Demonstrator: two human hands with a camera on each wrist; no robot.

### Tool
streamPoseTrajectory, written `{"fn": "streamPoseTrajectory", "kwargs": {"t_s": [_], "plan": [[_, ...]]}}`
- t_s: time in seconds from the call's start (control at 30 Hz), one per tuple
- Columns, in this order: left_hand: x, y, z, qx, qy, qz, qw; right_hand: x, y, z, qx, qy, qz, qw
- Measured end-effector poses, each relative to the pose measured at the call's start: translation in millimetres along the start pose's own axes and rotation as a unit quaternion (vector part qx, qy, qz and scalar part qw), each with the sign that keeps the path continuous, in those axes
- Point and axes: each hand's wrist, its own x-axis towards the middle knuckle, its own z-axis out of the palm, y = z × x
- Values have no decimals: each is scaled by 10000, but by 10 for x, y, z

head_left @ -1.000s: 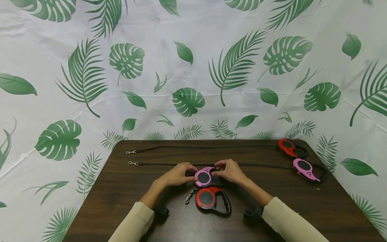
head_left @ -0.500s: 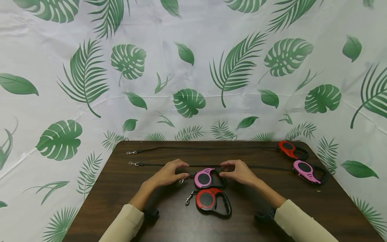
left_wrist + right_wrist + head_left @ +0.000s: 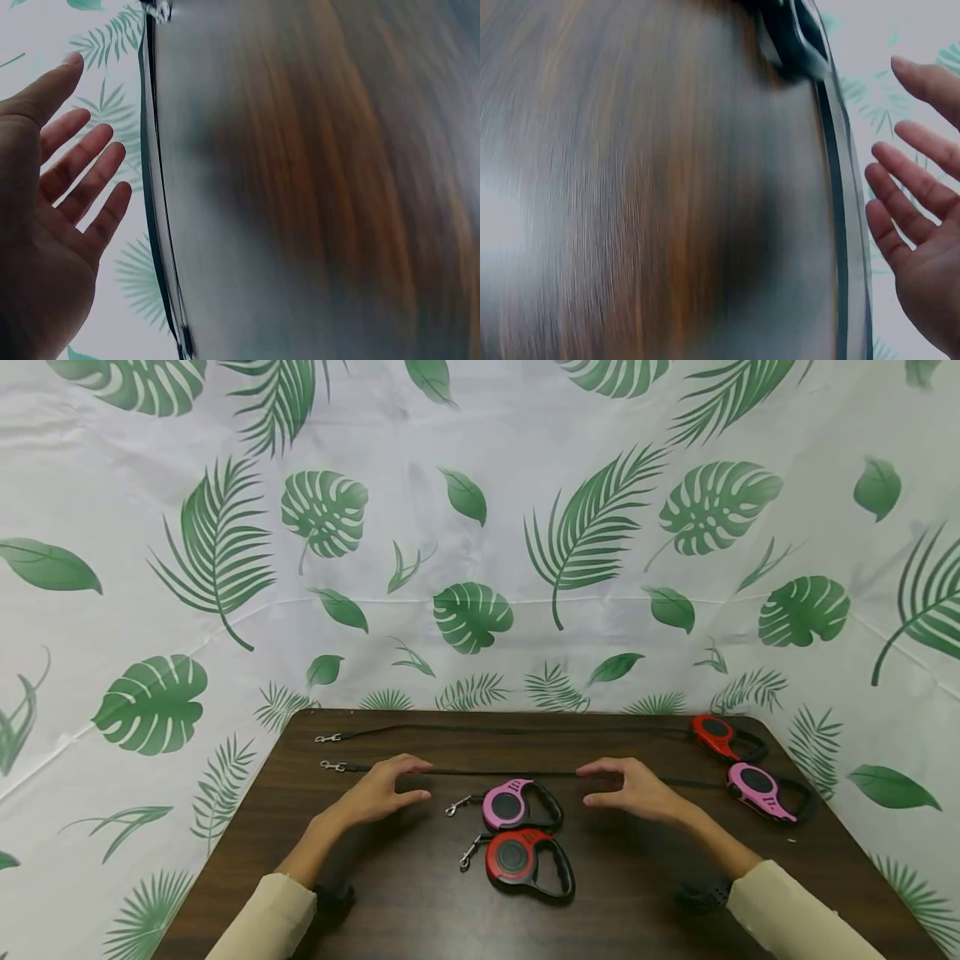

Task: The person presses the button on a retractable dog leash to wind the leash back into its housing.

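Near the table's middle, a pink retractable dog leash [image 3: 504,806] lies flat, its metal clip [image 3: 452,810] pointing left and its black handle to the right. Just in front of it lies a red retractable dog leash [image 3: 512,855] with its own clip [image 3: 465,862]. My left hand [image 3: 382,792] is to the left of the pink leash, apart from it, fingers spread and holding nothing. To the right, my right hand [image 3: 630,789] is likewise apart from the leash and holds nothing. Both wrist views show relaxed, separated fingers.
At the back right lie another red leash [image 3: 714,733] and another pink leash [image 3: 753,782]. Their black cords stretch left across the table [image 3: 420,893], ending in metal clips [image 3: 327,738] at the back left. A leaf-patterned cloth [image 3: 480,527] hangs behind.
Both hands have let go of the pink leash and moved apart, the left hand leftward and the right hand rightward. The pink leash stays behind the red one.
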Motion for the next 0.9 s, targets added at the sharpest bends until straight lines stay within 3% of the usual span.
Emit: {"fn": "streamPoseTrajectory", "kwargs": {"t_s": [0.4, 0.7, 0.9], "plan": [[-289, -207, -282, 511, 272, -291, 9979, -364, 251, -471, -577, 139, 165, 9981], [-465, -411, -571, 973, 867, -421, 9906, -676, 381, -803, -745, 247, 479, 9958], [-554, -542, -676, 1076, 836, -525, 9893, -881, 444, -1010, -1107, 320, 743, 9906]]}}
